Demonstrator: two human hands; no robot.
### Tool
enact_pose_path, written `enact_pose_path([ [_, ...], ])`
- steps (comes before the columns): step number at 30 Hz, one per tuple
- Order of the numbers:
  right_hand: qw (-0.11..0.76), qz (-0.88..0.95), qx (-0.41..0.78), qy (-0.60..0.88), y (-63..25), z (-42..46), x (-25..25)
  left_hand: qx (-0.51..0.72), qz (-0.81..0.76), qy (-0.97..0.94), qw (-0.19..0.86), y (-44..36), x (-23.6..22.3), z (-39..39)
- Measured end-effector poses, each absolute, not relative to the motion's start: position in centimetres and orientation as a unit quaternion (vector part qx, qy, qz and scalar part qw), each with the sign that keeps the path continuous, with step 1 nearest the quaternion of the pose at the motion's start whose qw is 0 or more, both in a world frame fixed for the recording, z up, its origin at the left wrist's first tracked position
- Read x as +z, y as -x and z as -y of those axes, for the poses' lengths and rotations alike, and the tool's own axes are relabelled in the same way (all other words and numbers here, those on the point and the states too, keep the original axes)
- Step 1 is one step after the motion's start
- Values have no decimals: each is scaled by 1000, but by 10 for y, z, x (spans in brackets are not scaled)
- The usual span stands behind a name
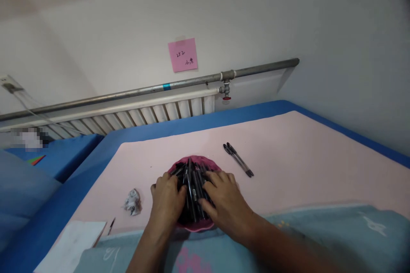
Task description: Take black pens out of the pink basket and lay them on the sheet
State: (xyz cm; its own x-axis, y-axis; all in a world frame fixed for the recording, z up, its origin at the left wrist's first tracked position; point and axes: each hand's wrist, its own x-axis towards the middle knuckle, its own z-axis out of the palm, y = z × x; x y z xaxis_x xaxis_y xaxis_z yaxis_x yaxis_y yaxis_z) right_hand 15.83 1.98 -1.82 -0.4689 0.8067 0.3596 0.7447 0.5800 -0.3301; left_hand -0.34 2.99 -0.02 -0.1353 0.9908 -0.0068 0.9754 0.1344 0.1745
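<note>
A round pink basket [196, 227] full of black pens [191, 192] stands at the near edge of the pink table surface. Over its left rim lies my left hand [168, 198], fingers curled around the side and the thumb against the pens. My right hand [224, 200] rests across the right side of the basket, its fingers apart and touching the pens. Two clear-barrelled black pens [238, 160] lie side by side on the table, beyond my right hand. The outer fingertips of my left hand are partly hidden.
A crumpled wad [132, 201] lies left of the basket, near a thin pen [111, 225] and a white sheet of paper [72, 243]. Blue-green patterned cloth [320, 226] covers the near edge. A radiator [153, 113] and pipe [128, 94] run along the wall behind.
</note>
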Motion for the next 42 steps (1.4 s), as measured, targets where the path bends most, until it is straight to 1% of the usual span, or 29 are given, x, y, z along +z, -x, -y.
enact_pose_path([
  [3, 249, 853, 74, 453, -157, -19, -19, 125, -746, -650, 74, 9, 2, -30],
  [8, 254, 850, 83, 454, -152, -20, -21, 195, -713, -656, 154, 9, 3, -29],
  [15, 240, 843, 89, 473, -148, -21, -22, 303, -687, -617, 235, 7, -1, -28],
  [18, 266, 829, 106, 480, -149, -23, -21, 396, -653, -550, 339, 11, 1, -28],
  [21, 300, 818, 139, 471, -155, -23, -19, 503, -595, -430, 456, 15, 6, -29],
  [24, 296, 828, 176, 444, -161, -21, -18, 577, -546, -323, 514, 19, 15, -29],
  [27, 275, 840, 181, 431, -165, -20, -19, 619, -517, -263, 530, 20, 22, -29],
  [30, 275, 847, 170, 422, -165, -20, -21, 638, -508, -245, 525, 19, 25, -29],
  [42, 276, 848, 169, 419, -166, -20, -20, 644, -500, -272, 511, 20, 24, -29],
])
